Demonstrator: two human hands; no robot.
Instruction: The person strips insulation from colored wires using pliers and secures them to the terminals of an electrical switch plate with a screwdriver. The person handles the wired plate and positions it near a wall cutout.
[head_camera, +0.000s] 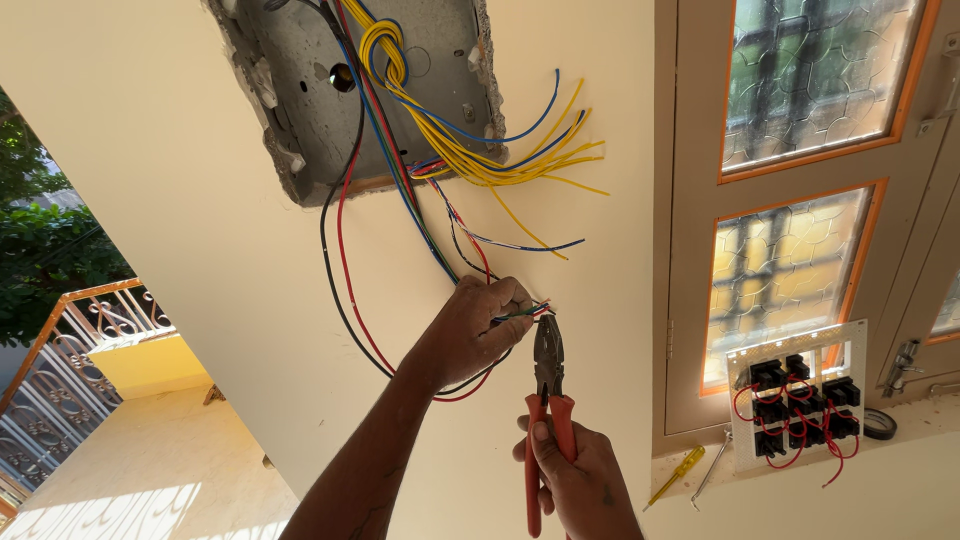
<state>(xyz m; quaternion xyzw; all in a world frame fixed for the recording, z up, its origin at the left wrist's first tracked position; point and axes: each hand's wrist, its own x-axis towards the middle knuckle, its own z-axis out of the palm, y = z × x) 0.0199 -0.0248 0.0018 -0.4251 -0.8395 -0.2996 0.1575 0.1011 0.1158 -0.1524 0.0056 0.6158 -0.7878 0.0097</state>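
Working below the wall box, whose loose yellow wires fan toward 3 o'clock. My left hand is pinched shut on a small wire bundle. My right hand, at 6 o'clock, is wrapped round the red-handled pliers, nose touching the bundle tips. Risk as I judge it: squeezing too hard nicks the strands, or the nose slips onto my fingertips.

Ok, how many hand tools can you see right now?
3. The red-handled pliers are in the right hand, at the wire ends pinched by the left hand. A yellow screwdriver and a metal tool lie on the window ledge. Others may be out of view.
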